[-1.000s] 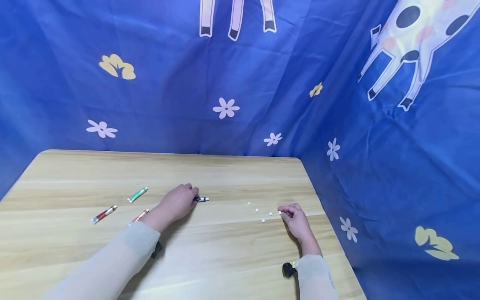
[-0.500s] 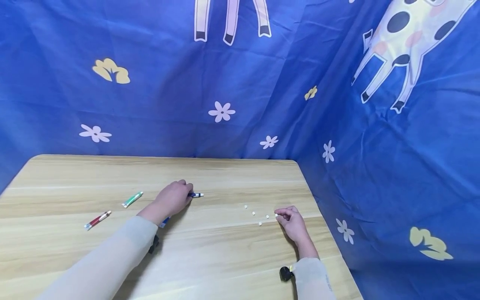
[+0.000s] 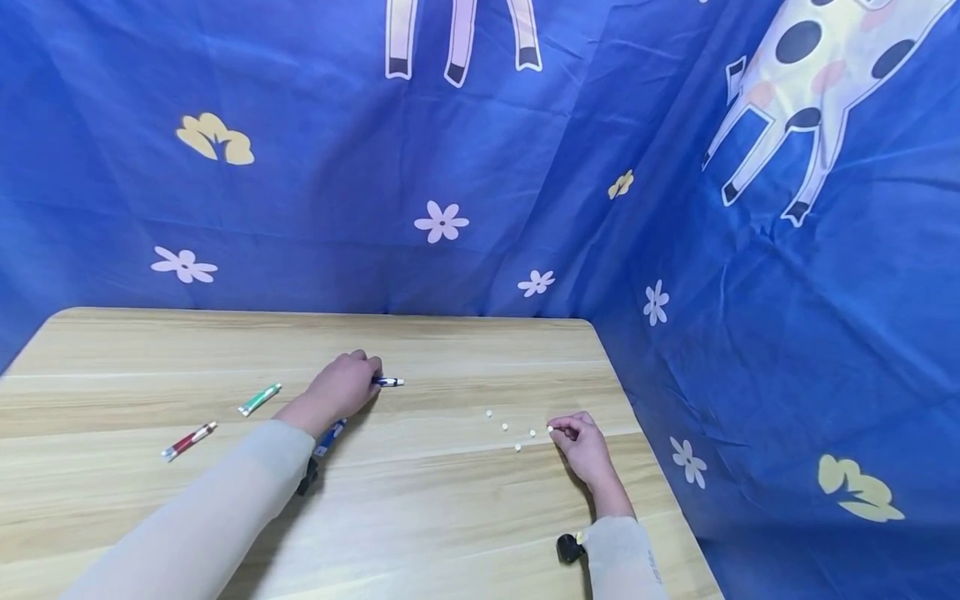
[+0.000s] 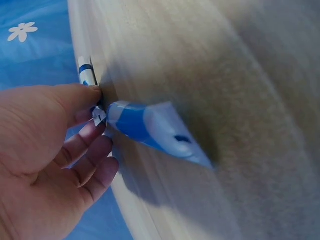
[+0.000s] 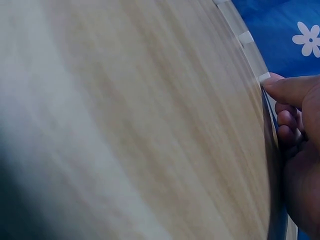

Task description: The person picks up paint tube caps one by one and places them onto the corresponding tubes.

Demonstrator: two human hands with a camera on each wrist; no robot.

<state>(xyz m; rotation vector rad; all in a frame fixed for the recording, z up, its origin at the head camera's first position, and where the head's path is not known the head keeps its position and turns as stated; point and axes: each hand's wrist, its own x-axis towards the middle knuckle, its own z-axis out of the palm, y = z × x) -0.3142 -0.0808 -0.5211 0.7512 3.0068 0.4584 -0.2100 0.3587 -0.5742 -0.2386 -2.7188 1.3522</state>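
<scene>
My left hand (image 3: 347, 387) pinches a dark blue and white paint tube (image 3: 390, 382) between thumb and fingers, low over the table. In the left wrist view this tube (image 4: 87, 74) points away past the thumb, its crimped end at the fingertips. A second blue tube (image 4: 145, 125) lies close beside the fingers, near the left wrist in the head view. My right hand (image 3: 585, 450) holds a small white cap (image 3: 551, 429) between thumb and forefinger, at or just above the tabletop. Several similar white caps (image 3: 505, 427) lie scattered to its left.
A green tube (image 3: 259, 400) and a red tube (image 3: 189, 442) lie on the wooden table (image 3: 435, 517), left of the left forearm. Blue patterned cloth (image 3: 337, 208) hangs behind the table and along its right side.
The left hand shifts slightly away from me with its tube, uncovering more of the blue tube by the wrist. A red-and-white tube becomes covered by the left arm. The right hand stays nearly still.
</scene>
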